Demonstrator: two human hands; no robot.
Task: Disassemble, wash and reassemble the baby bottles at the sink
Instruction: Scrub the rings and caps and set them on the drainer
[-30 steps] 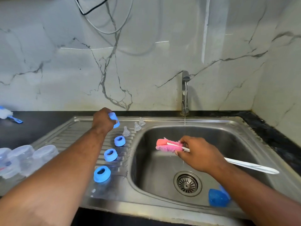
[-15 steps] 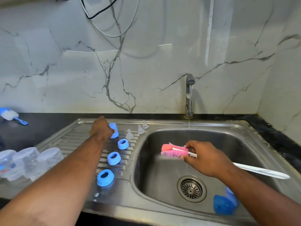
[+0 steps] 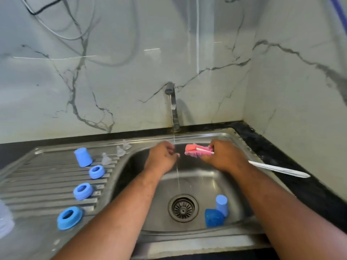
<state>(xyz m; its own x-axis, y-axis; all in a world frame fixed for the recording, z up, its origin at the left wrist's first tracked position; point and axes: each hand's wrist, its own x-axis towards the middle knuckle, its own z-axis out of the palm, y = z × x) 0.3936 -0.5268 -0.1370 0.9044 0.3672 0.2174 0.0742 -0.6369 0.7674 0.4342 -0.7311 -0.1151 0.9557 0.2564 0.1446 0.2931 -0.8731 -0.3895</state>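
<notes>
My right hand (image 3: 223, 156) grips a white-handled bottle brush with a pink sponge head (image 3: 195, 150) over the sink basin (image 3: 204, 186). My left hand (image 3: 162, 156) hangs loosely curled and empty under the thin stream from the tap (image 3: 173, 106). On the drainboard (image 3: 45, 177) stand a blue cap (image 3: 83, 157) and three blue collar rings (image 3: 96, 171) (image 3: 83, 191) (image 3: 69, 218). Three clear teats (image 3: 106, 158) (image 3: 120, 151) (image 3: 126, 145) sit behind them. In the basin lie another blue cap (image 3: 222, 204) and a blue scrub pad (image 3: 214, 218) beside the drain (image 3: 183, 208).
A clear bottle (image 3: 5, 220) shows partly at the left edge. Black countertop (image 3: 293, 166) runs along the right of the sink. Marble walls close in behind and on the right, with cables hanging at the upper left.
My left hand let go of the blue cap on the drainboard and moved right into the water stream. My right hand with the brush shifted slightly right and back.
</notes>
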